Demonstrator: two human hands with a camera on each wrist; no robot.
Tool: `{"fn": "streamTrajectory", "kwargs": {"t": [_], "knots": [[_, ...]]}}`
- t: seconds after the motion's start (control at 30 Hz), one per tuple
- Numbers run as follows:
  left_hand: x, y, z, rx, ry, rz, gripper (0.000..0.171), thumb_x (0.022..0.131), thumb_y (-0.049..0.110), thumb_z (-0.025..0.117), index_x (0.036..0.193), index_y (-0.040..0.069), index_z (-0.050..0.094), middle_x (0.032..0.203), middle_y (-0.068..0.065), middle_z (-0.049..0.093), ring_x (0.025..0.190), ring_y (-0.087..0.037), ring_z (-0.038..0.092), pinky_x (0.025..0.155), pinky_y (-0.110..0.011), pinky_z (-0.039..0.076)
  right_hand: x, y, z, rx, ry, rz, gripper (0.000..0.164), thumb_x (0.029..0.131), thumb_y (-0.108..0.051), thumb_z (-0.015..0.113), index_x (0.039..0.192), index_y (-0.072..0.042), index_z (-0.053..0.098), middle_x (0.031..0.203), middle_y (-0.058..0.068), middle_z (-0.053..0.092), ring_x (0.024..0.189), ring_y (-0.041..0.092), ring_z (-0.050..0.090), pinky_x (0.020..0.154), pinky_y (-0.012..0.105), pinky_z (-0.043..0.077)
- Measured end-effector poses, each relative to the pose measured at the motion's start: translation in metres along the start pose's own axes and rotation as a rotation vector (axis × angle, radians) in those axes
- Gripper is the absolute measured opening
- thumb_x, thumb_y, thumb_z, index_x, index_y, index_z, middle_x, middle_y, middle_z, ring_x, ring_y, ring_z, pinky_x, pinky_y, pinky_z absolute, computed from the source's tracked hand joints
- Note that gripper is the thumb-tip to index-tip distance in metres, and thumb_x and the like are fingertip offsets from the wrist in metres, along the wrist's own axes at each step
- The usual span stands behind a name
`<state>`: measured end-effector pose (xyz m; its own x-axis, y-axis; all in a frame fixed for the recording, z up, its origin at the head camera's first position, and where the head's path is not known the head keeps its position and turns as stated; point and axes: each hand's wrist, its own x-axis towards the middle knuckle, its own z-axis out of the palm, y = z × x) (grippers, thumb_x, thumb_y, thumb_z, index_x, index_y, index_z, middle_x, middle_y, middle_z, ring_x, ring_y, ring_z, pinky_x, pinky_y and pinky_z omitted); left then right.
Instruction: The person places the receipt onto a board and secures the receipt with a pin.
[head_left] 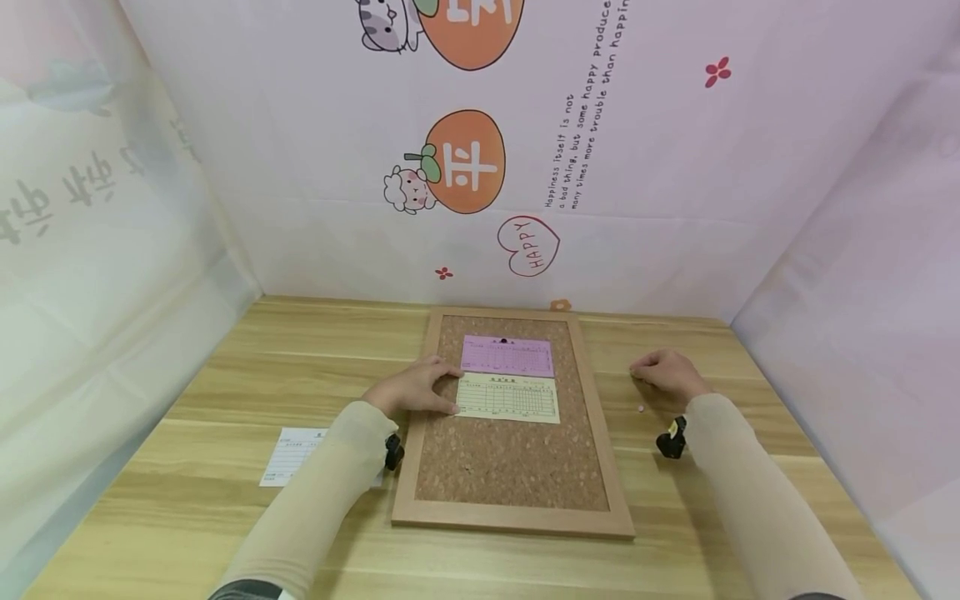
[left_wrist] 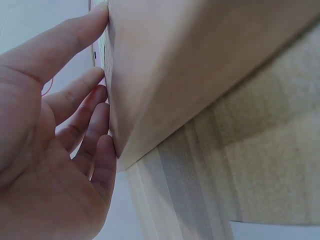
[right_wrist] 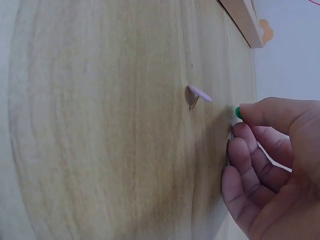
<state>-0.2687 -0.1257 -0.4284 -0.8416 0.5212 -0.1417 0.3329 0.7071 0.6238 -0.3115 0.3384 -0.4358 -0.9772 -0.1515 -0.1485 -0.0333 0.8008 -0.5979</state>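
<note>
My left hand (head_left: 420, 387) presses the left edge of a yellow form slip (head_left: 508, 398) with thumb and fingertips, its fingers fairly straight. The slip lies on a wood-framed cork board (head_left: 510, 467), just below a pink form slip (head_left: 507, 357) that has a dark tack (head_left: 504, 341) at its top. To the right of the board, my right hand (head_left: 667, 375) is low over the table. In the right wrist view it pinches a small green thumbtack (right_wrist: 239, 113) between thumb and index finger. Beside that hand lies a pale pink thumbtack (right_wrist: 200, 94) on the table.
A white form slip (head_left: 288, 457) lies on the wooden table (head_left: 202, 417) left of the board, partly hidden under my left forearm. Printed fabric walls (head_left: 637, 250) stand behind and on both sides of the table.
</note>
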Motion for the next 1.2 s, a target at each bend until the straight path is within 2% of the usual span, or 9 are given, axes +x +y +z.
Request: {"fn": "streamTrajectory", "kwargs": {"t": [0.17,0.37,0.63,0.87,1.2], "knots": [[-0.001,0.001,0.0,-0.004,0.001,-0.003,0.065,0.087,0.026,0.08,0.143,0.008,0.054,0.143,-0.014,0.042,0.135,-0.032,0.039,0.112,-0.051,0.031,-0.001,0.0,-0.001,0.0,0.018,0.005,0.036,0.101,-0.026,0.059,0.115,0.006,0.069,0.111,0.02,0.068,0.105,0.036,0.059,0.09,0.052,0.047],[-0.001,0.002,0.0,-0.011,-0.005,-0.004,0.065,0.087,0.026,0.08,0.143,0.007,0.053,0.142,-0.014,0.043,0.134,-0.032,0.04,0.112,-0.051,0.031,0.0,0.002,0.0,0.024,0.015,0.005,0.037,0.102,-0.026,0.057,0.119,0.006,0.067,0.109,0.018,0.068,0.101,0.032,0.061,0.088,0.049,0.048],[-0.001,0.001,-0.001,-0.012,-0.009,-0.013,0.065,0.087,0.027,0.08,0.144,0.008,0.053,0.146,-0.015,0.041,0.137,-0.033,0.037,0.113,-0.051,0.029,-0.001,-0.007,0.0,0.043,0.009,-0.003,0.037,0.103,-0.023,0.055,0.121,0.006,0.066,0.11,0.018,0.069,0.1,0.033,0.062,0.089,0.05,0.049],[-0.001,0.002,-0.003,-0.006,-0.01,-0.014,0.065,0.088,0.027,0.08,0.144,0.008,0.053,0.148,-0.016,0.039,0.139,-0.034,0.035,0.114,-0.052,0.028,-0.001,-0.015,0.002,0.081,-0.006,-0.013,0.036,0.104,-0.02,0.054,0.124,0.008,0.063,0.11,0.02,0.067,0.096,0.031,0.063,0.083,0.045,0.053],[-0.002,0.002,-0.002,0.001,-0.005,-0.013,0.064,0.088,0.027,0.08,0.143,0.009,0.054,0.147,-0.015,0.04,0.138,-0.034,0.036,0.113,-0.052,0.029,0.001,-0.025,0.004,0.069,-0.025,-0.015,0.038,0.103,-0.022,0.052,0.127,0.006,0.062,0.11,0.019,0.066,0.092,0.028,0.062,0.079,0.042,0.052]]}}
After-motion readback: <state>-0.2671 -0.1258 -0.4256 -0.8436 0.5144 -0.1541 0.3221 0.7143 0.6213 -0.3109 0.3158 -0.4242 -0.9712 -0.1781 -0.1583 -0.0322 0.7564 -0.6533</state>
